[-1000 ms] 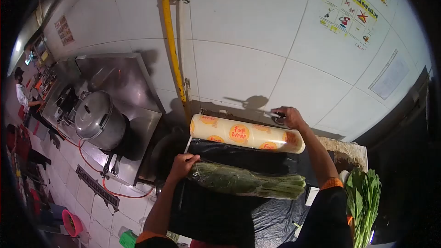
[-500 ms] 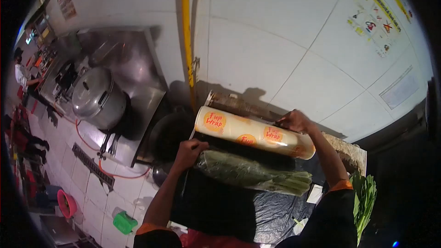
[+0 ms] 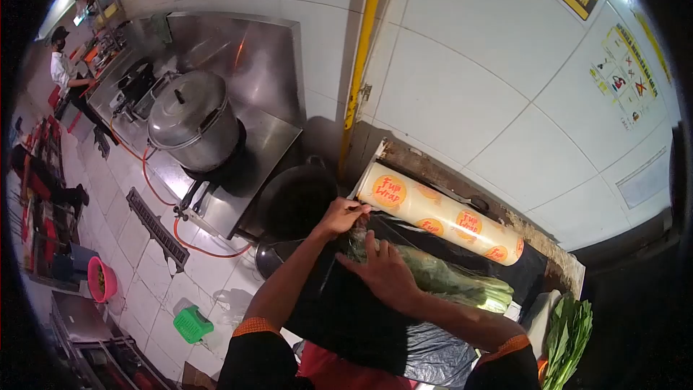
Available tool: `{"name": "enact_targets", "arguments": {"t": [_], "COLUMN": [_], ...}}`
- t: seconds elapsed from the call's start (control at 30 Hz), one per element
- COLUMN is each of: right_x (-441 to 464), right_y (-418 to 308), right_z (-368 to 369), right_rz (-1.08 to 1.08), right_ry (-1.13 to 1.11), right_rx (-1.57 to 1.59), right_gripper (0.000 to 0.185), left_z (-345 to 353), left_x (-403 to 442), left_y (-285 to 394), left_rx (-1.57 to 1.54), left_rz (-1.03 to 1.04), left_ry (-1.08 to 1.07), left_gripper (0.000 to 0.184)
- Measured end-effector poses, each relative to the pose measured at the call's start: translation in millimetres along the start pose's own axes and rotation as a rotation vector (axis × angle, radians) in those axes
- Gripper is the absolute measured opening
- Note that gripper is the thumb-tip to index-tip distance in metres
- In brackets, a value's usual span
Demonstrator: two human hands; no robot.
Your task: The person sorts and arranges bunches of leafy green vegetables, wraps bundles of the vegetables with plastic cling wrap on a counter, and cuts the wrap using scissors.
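A roll of cling film [image 3: 447, 213] in printed "Fuji Wrap" covering lies along the back of the black-covered table. In front of it is a bundle of leafy greens [image 3: 451, 278] wrapped in clear film, with pale stalk ends to the right. My left hand [image 3: 341, 218] is closed in a pinch on the thin film by the roll's left end. Over the left end of the bundle, my right hand [image 3: 386, 271] has its fingers spread and seems to touch the wrapped leaves. A small dark object [image 3: 478, 204] rests behind the roll; its kind is unclear.
Loose leafy greens [image 3: 567, 339] lie at the table's right. A large lidded pot [image 3: 191, 119] stands on the steel stove at left, beside a dark wok [image 3: 299, 198]. A green basket [image 3: 193, 323] and pink basin [image 3: 102, 278] are on the floor. A person [image 3: 68, 76] stands far left.
My right hand has left the far side of the roll and come across to the left end of the greens. My left hand stays near the roll's left end. The view has shifted.
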State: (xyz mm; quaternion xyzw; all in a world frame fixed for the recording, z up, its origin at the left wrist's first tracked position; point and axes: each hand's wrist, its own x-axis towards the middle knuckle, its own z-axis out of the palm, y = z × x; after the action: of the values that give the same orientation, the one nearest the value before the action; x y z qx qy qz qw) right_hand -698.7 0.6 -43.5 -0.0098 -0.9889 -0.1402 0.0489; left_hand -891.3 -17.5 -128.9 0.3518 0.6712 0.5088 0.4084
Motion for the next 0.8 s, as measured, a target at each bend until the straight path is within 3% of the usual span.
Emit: {"name": "enact_targets", "arguments": {"t": [0.1,0.17,0.33,0.4,0.5,0.57,0.6,0.67,0.8], "right_x": [3,7,5,6,9,9,10,11,14], "right_y": [-19,-26,-38,-39,-41,-39,-37,-28,-8], "right_z": [-28,-30,-28,-38,-43,-32,-27,-23,-3], "right_rz": [-0.03,0.038,0.156,0.223,0.256,0.264,0.267,0.259,0.299], "right_ry": [-0.178,-0.166,-0.075,-0.106,-0.079,-0.089,-0.098,-0.067,-0.081], "right_rx": [-0.026,-0.081,-0.21,0.026,0.025,0.062,0.105,0.176,0.416], "right_gripper": [0.05,0.051,0.044,0.033,0.023,0.021,0.02,0.022,0.032], "left_z": [-2,2,13,16,25,25,26,27,26], "left_x": [-14,-9,-19,-17,-15,-18,-20,-21,-49], "left_y": [13,-7,8,11,3,2,1,-3,14], "left_rx": [-0.146,-0.462,-0.591,-0.672,-0.699,-0.446,-0.446,-0.115,-0.147], "left_rz": [-0.031,-0.1,-0.209,-0.232,-0.251,0.029,0.029,0.426,0.464], "left_ry": [-0.074,-0.098,-0.057,-0.063,-0.06,0.057,0.048,0.281,0.252], "left_gripper": [0.036,0.038,0.037,0.036,0.036,0.035,0.035,0.033,0.03]}}
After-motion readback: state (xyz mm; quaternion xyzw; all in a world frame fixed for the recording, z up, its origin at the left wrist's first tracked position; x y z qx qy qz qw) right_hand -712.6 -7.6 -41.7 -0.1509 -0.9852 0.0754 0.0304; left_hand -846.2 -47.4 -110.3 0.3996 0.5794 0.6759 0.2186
